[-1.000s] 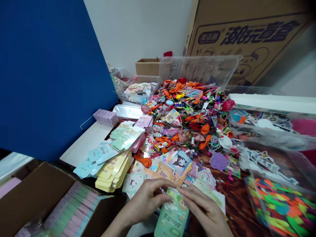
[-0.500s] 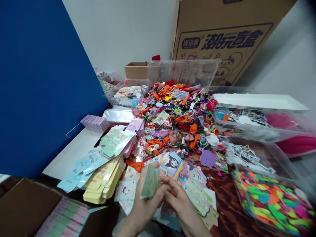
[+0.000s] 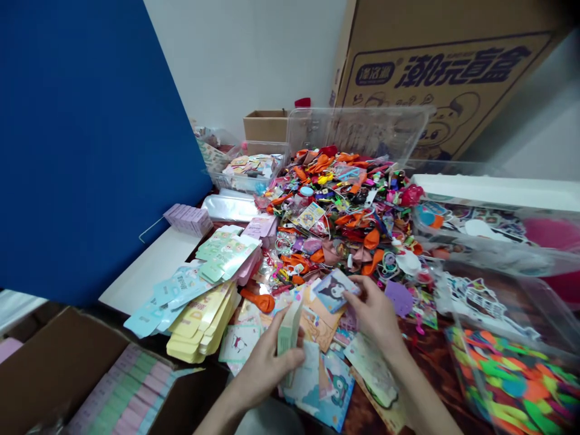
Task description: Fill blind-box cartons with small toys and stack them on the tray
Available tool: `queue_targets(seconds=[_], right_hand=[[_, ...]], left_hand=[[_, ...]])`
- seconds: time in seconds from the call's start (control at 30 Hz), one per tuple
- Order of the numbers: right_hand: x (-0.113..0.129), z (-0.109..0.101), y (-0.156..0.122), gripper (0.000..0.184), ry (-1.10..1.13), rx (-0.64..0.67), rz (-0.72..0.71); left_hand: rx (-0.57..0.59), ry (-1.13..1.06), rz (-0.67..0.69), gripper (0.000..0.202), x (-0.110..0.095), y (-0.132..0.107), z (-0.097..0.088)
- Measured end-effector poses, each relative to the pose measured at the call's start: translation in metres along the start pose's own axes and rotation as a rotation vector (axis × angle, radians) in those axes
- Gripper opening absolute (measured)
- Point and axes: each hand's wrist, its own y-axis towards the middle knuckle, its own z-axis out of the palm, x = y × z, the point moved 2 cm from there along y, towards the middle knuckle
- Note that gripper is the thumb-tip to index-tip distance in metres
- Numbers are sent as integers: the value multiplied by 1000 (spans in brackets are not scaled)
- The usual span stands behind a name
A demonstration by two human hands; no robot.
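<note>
My left hand (image 3: pixel 267 362) grips a small pale green box (image 3: pixel 290 329), held upright on its edge near the table's front. My right hand (image 3: pixel 374 308) reaches forward and pinches a card with a dark cartoon character (image 3: pixel 333 289), lifting it off the spread of cards. Under and around both hands lie loose printed cards (image 3: pixel 324 386). To the left lies a fan of flat yellow, blue and green box blanks (image 3: pixel 203 296).
A big heap of small colourful toys and balloons (image 3: pixel 344 211) fills the table's middle. Clear plastic bins (image 3: pixel 512 356) of stickers and foam shapes stand at right. A cardboard box (image 3: pixel 77 368) of pastel packs sits front left, a blue board (image 3: pixel 81 133) behind it.
My right hand has left the green box and reached forward to take hold of the character card. My left hand now holds the green box alone, turned on edge.
</note>
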Motion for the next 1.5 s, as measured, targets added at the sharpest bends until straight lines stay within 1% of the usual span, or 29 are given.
queue_targets(seconds=[0.1,0.2,0.27,0.33,0.37,0.4,0.47,0.57,0.63,0.7,0.77,0.87,0.97,1.1,1.2,1.33,1.37,1.4,1.5], right_hand=[[-7,-18,7,28,190,0,121],[-3,-33,-1,36,333,-20,198],[11,-38,-15,41,458,-24,240],[31,-38,-33,50,588,-32,266],[41,-37,-43,57,612,-39,257],[50,-36,-53,61,605,-60,227],[63,-32,-70,59,501,-88,138],[68,-24,-86,42,245,-83,-36],[66,-18,-91,32,119,-55,-146],[64,-13,-92,26,67,-39,-206],[61,-9,-91,24,62,-59,-197],[57,-2,-88,27,98,-149,-102],[55,4,-89,31,171,-221,-33],[54,9,-92,31,230,-260,-36],[57,11,-91,27,205,-253,-65],[67,12,-87,14,50,-198,-261],[69,12,-86,13,34,-175,-285],[70,12,-85,13,42,-147,-277],[72,14,-82,18,163,-117,-142]], left_hand=[[53,-59,-32,72,-3,-3,-7],[92,-36,-40,63,-7,-5,-7],[81,-9,-35,64,-10,-5,-4],[33,49,-51,76,-13,-3,-1],[-3,94,-54,81,-15,-3,1],[-46,148,-44,83,-16,-2,3],[-134,271,8,80,-20,0,6],[-227,450,79,72,-24,1,7],[-253,556,89,70,-24,0,6],[-242,643,95,69,-23,0,5],[-202,691,108,70,-23,0,7],[-147,695,129,73,-23,0,11],[-157,673,103,74,-24,-1,11],[-154,680,54,77,-26,-1,5],[-146,683,62,77,-25,-1,1],[-191,693,60,72,-19,-1,-7],[-201,701,52,71,-16,-2,-9],[-208,706,48,70,-15,-2,-10],[-222,707,54,69,-12,-3,-12]])
